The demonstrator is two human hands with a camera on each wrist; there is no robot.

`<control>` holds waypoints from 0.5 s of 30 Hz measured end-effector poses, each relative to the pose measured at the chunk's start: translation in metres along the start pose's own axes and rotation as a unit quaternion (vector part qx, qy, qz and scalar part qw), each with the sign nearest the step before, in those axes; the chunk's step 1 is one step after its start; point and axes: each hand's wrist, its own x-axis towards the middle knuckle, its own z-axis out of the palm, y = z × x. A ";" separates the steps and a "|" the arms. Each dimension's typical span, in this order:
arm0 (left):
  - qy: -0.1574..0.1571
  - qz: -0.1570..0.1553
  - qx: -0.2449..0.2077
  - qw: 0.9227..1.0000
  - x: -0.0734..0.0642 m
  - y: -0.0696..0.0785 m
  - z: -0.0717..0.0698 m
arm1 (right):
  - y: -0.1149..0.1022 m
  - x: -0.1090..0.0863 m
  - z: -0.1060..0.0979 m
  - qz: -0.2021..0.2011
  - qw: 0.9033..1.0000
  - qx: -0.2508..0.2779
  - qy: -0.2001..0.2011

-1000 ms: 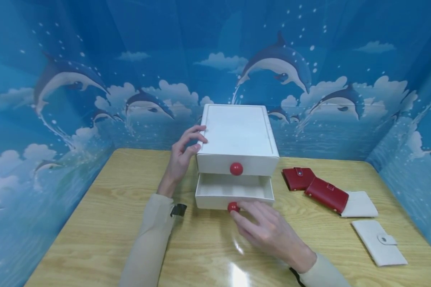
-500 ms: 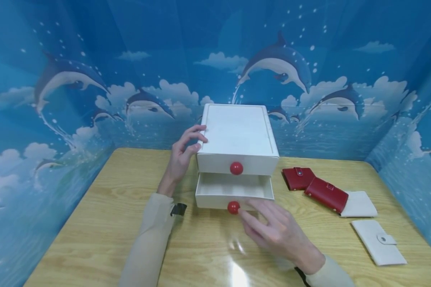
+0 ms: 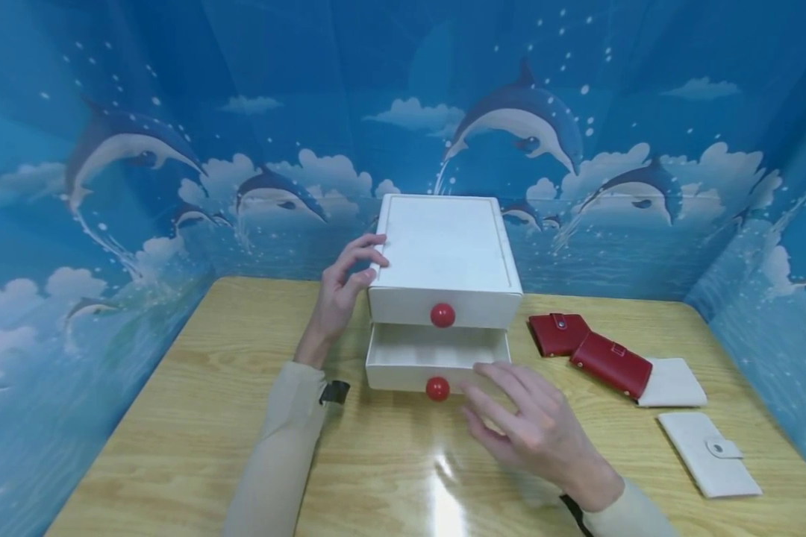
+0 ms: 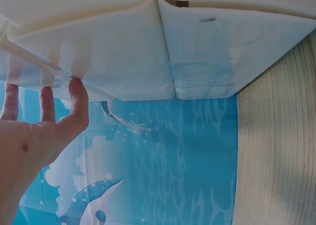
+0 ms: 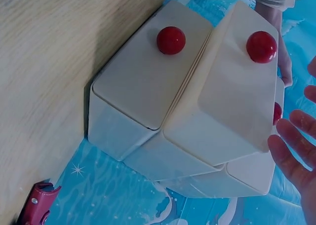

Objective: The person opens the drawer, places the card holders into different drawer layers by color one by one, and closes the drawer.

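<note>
A white drawer chest (image 3: 443, 242) with red knobs stands on the table. Its middle drawer (image 3: 403, 377) is pulled part way out, and the inside that shows is bare white. Below it, seen in the right wrist view, a lower drawer (image 5: 138, 72) sits closed. The top drawer (image 3: 403, 307) is closed too. My left hand (image 3: 336, 298) rests its fingertips on the chest's left top edge, fingers lightly bent. My right hand (image 3: 533, 425) hovers with loosely spread fingers in front of the pulled-out drawer's right corner, to the right of its red knob (image 3: 437, 388), holding nothing.
Right of the chest lie two red wallets, one with a snap strap (image 3: 557, 334) and one larger (image 3: 611, 364), which overlaps a white wallet (image 3: 673, 384). Nearer lies another white wallet (image 3: 708, 455) with a snap tab. A dolphin-print curtain (image 3: 295, 112) surrounds the table.
My right hand has let go of the middle drawer's red knob and drawn away to the right, its fingers spreading. The drawer and my left hand have stayed in place.
</note>
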 end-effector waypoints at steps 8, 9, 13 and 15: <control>-0.002 -0.003 0.004 1.000 0.000 0.000 0.000 | 0.003 -0.001 -0.007 0.006 1.000 -0.012 0.004; -0.003 -0.002 0.004 1.000 0.000 0.000 0.000 | 0.003 -0.001 -0.008 0.008 1.000 -0.013 0.004; -0.002 0.001 0.002 1.000 0.000 0.000 0.000 | 0.006 -0.001 -0.012 0.010 1.000 -0.019 0.011; -0.001 0.002 0.000 1.000 0.000 0.000 0.000 | 0.008 -0.002 -0.014 0.013 1.000 -0.022 0.011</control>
